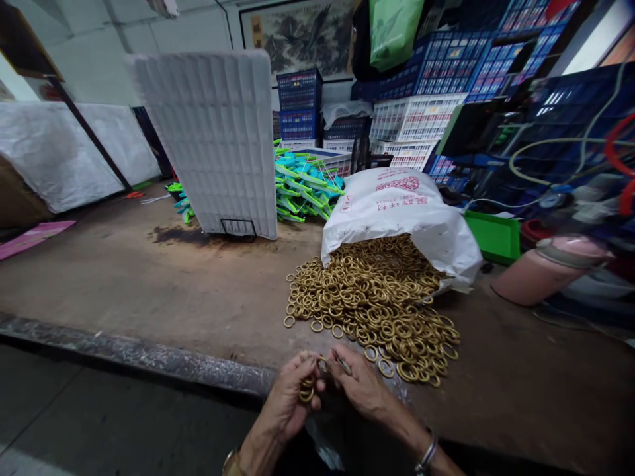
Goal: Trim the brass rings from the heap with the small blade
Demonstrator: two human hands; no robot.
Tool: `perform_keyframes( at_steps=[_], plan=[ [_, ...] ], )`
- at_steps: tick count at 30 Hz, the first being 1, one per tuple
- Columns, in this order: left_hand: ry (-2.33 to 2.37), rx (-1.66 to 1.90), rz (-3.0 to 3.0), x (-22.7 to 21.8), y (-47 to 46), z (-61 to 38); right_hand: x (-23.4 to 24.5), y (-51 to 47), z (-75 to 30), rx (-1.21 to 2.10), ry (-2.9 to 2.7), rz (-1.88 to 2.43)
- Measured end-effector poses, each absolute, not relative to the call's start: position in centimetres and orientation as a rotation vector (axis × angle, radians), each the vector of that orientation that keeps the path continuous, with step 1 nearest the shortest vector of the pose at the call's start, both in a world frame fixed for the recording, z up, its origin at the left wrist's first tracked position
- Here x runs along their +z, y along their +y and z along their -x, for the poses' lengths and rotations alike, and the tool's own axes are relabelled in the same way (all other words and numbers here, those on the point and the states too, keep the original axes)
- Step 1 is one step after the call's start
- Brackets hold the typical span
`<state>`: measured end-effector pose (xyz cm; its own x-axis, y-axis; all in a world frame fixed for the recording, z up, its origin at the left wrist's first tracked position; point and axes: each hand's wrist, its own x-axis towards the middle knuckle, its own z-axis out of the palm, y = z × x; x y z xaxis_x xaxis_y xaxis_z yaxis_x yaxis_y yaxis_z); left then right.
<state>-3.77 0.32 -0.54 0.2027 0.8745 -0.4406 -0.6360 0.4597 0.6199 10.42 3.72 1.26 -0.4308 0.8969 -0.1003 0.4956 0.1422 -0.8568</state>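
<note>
Clasped in the left hand (288, 394) are brass-coloured rings (306, 398), probably light, stiff and best pinched by the rim, while a thin object (342, 362) is held by the right hand (364, 385) and a ring heap (372, 297) is spread at one o'clock.

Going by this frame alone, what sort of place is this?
Probably a small workshop or assembly room: a sack spills many brass-coloured rings onto a worn table, and stacked plastic crates stand behind.
</note>
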Motion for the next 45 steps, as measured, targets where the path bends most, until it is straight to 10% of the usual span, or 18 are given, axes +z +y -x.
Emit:
perform_keyframes(
  at_steps=[10, 45],
  plan=[
    [1.164, 1.077, -0.825, 0.7, -0.6, 2.5, -1.1, 3.6, -9.8, 1.548, -1.593, 1.343],
    [0.971, 1.108, -0.683, -0.4, -1.3, 1.9, -1.1, 1.5, -11.1, 0.789, -2.261, 1.545]
  ],
)
